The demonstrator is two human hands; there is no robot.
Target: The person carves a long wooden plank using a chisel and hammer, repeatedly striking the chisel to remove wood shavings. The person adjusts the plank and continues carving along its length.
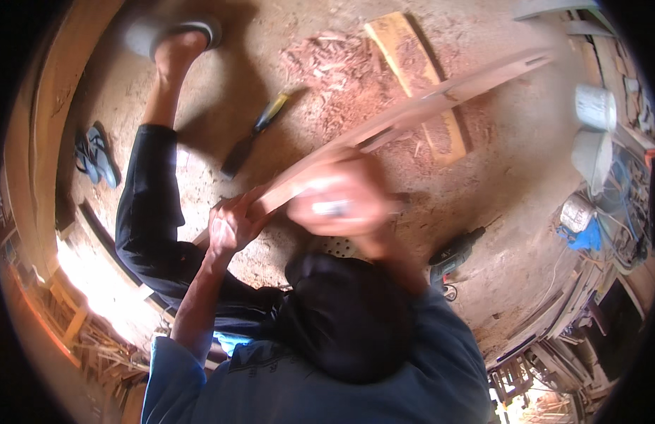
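A long reddish-brown wooden piece with slots cut in it (483, 80) runs slantwise from my lap to the far right. My left hand (232, 222) is wrapped round its near end. My right hand (341, 194) is a motion-smeared fist close against the wood's near side. Something pale and shiny shows at that fist, and a dark end sticks out on its right; its kind is too blurred to tell. Under the far half of the wooden piece lies a short yellowish board (402, 56). A chisel-like tool with a yellow and black handle (271, 112) lies on the floor, left of the wood.
Reddish wood shavings (327, 60) cover the floor around the board. A power drill (455, 254) lies to the right of my right arm. White buckets (594, 106), cables and a blue cloth (587, 237) line the right side. Sandals (98, 157) lie at the left.
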